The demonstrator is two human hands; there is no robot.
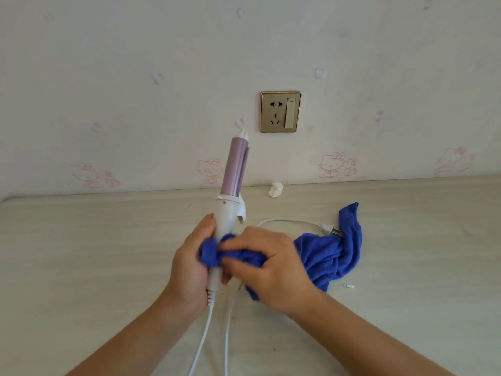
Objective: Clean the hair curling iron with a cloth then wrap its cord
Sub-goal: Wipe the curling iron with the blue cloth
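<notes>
A curling iron (230, 202) with a white handle and a lilac barrel stands nearly upright above the table, tip up. My left hand (189, 264) grips its handle low down. A blue cloth (333, 253) is wrapped round the handle, and my right hand (271, 264) pinches the cloth against it. The rest of the cloth trails to the right onto the table. The white cord (203, 335) drops from the handle's base toward me, loops back, and ends in a plug (329, 229) lying by the cloth.
A pale table (95, 253) runs to a wall with a gold socket plate (280, 111). A crumpled white tissue (275, 189) lies at the table's back edge. A tiny white piece (349, 286) lies right of the cloth.
</notes>
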